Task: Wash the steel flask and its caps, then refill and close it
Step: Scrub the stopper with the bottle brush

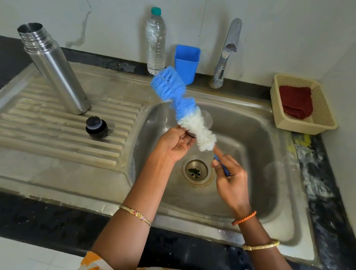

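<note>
Both forearms reach forward over the front rim of the steel sink (pixel 296 213), and the hands meet above its basin, just beyond the drain (pixel 195 172).

The right hand (pixel 228 179) sits right of the drain with the wrist bent inward. Its fingers are curled round the thin blue handle of a bottle brush (pixel 182 106), the forefinger stretched out along the stem toward the bristles. The brush slants up and away to the left, white bristles nearest the hand, blue bristles at the far tip, which shows in front of the blue cup (pixel 186 62) on the sink's back ledge.

The left hand (pixel 175 143) is left of the drain, palm turned up, fingers loosely curled round a small dark cap (pixel 190 134) pressed against the white bristles; most of that cap is hidden.

The steel flask (pixel 52 66) stands open on the sink's ribbed draining board, left of the basin. A black cap (pixel 96 127) rests on the same board, just in front of the flask's base.
</note>
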The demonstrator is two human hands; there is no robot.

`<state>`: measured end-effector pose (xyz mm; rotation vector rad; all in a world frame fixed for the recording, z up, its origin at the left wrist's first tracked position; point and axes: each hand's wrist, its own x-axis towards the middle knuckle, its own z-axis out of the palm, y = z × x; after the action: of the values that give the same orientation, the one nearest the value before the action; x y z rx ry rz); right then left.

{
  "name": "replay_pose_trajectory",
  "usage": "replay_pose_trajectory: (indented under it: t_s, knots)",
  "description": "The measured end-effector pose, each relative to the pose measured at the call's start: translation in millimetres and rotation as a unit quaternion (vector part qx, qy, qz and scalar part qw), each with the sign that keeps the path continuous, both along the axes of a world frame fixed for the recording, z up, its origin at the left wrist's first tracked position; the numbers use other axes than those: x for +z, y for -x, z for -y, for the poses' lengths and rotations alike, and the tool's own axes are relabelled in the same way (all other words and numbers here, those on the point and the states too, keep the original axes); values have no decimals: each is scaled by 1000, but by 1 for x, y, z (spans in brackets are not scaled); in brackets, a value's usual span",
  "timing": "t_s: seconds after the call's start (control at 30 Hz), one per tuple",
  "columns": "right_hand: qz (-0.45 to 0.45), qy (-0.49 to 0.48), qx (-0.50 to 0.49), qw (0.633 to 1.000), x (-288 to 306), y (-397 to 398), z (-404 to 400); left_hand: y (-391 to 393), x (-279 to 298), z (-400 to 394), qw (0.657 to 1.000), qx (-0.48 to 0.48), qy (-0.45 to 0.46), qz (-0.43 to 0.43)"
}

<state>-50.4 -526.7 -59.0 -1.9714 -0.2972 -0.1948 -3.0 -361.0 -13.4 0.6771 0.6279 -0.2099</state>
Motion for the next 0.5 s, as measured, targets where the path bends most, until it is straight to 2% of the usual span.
replay_pose_trajectory:
  t_s: [0.17,0.27,0.4,0.5]
  knots:
    - [-35,-32,-38,998,3,-17,7,8,-2,-1,1000,-14,-13,-8]
    - [-37,3,-36,999,7,-25,5,8,-7,3,1000,-13,-14,-7]
    - [-8,79,23,997,0,-14,5,-2,-10,-3,1000,14,-14,-1]
    - [-57,8,29,998,-3,-12,2,-6,-11,-10,1000,7,-13,8]
